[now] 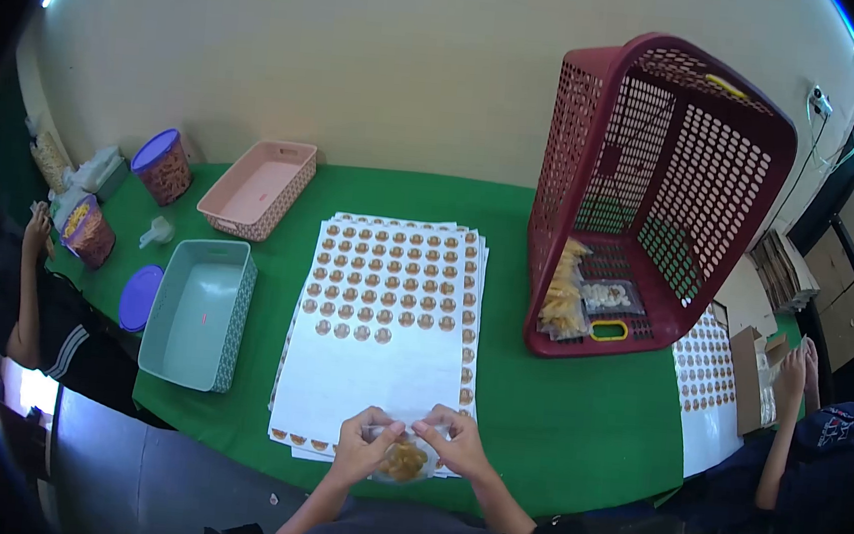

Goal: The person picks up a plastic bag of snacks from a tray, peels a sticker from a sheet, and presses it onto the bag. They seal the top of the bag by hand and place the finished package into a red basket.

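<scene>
Between my two hands is a clear plastic bag (405, 463) with yellow-brown snack pieces in its lower part. My left hand (369, 443) pinches the bag's top edge on one side, thumb towards the middle. On the other side my right hand (453, 444) grips the same edge, and the two thumbs nearly meet. The bag hangs at the front edge of a stack of sticker sheets (368, 383), printed with rows of round brown labels. The lower part of the top sheet is bare white.
A maroon basket (544, 206) lies on its side at right, holding filled snack bags (563, 303). At left are a green tray (198, 314), a pink tray (258, 188) and purple-lidded tubs (162, 168). Co-workers' hands (37, 226) show at far left and right (792, 381).
</scene>
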Available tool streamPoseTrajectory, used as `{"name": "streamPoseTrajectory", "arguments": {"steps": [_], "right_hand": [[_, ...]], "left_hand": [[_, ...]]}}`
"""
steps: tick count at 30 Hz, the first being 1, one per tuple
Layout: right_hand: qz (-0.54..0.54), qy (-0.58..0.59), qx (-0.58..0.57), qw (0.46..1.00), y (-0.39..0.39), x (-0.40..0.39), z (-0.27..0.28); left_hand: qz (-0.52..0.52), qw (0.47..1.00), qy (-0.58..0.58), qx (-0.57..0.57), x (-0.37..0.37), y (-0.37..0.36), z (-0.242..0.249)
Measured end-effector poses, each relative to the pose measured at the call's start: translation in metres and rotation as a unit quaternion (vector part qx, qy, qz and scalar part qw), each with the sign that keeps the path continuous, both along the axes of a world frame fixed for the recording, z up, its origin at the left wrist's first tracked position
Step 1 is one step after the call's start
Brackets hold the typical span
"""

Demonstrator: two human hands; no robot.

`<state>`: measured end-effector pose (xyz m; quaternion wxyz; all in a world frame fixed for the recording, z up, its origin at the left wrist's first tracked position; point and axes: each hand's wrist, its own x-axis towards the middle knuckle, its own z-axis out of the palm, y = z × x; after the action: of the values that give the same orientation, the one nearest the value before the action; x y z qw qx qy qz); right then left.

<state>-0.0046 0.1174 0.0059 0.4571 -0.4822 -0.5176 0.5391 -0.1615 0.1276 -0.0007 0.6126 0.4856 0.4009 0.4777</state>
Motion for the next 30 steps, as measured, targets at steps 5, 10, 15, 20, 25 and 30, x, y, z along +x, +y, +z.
{"name": "streamPoseTrajectory", "arguments": {"steps": [5, 10, 15, 20, 25, 30], "right_hand": [[-0.113, 0.149, -0.021, 0.982, 0.005, -0.003, -0.010], [-0.132, 0.278, -0.049, 0.950, 0.013, 0.011, -0.014], [-0.011, -0.005, 0.019, 1.000, 0.005, 0.008, -0.005], [-0.068, -0.110, 0.101, 0.986, 0.007, 0.006, -0.002], [0.117, -0.202, 0.238, 0.943, 0.005, 0.014, -0.005], [-0.155, -0.047, 0.166, 0.973, 0.010, 0.008, -0.014]], "left_hand": [[-0.111, 0.992, 0.050, -0.017, -0.006, 0.009, 0.016], [-0.157, 0.975, 0.153, -0.022, -0.003, 0.007, 0.003], [-0.066, 0.989, 0.079, -0.102, 0.005, 0.009, 0.021], [-0.002, 0.937, 0.299, 0.181, 0.015, 0.000, 0.001], [-0.002, 0.999, 0.034, 0.035, 0.024, 0.003, 0.012], [-0.021, 0.999, 0.027, 0.003, 0.020, 0.010, 0.004]]}}
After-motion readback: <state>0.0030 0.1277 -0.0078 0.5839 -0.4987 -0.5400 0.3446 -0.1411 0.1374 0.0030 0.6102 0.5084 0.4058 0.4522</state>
